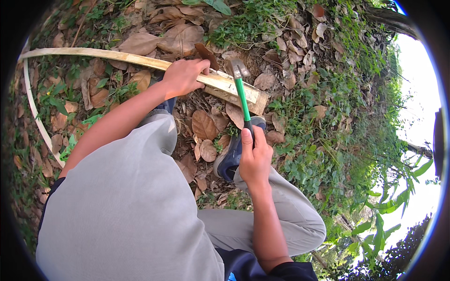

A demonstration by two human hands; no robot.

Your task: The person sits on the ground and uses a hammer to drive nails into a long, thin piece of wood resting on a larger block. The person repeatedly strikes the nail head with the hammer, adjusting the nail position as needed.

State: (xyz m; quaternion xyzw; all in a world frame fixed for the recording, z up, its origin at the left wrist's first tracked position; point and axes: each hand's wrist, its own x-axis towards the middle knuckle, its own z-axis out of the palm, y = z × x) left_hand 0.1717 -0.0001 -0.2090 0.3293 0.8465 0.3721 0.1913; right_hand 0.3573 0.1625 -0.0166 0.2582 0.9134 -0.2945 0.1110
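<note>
One hammer (242, 86) is in hand: a green shaft, a black handle end and a grey metal head with a claw. Its head sits over the near end of the top wooden strip (140, 61), close to the fingers of the other hand. The right hand (254, 159) has its grip pressed together around the black handle, thumb laid up along the shaft, the tool pointing away from the body.

Two pale wooden strips show. The top one is long and flat, running from the far left across to a squared end (255, 98) that rests on the ground; a shorter, thicker piece seems to lie under that end. The left hand (183, 76) is pinching down on this strip, fingers curled over its far edge. The second strip (36, 112) is thin and curves down the left side.

One dark blue shoe (230, 157) stands on the ground just below the hammer, partly behind the right hand. Grey trousers (140, 206) fill the lower frame. Dry brown leaves (205, 125) and green weeds (337, 136) cover the ground.
</note>
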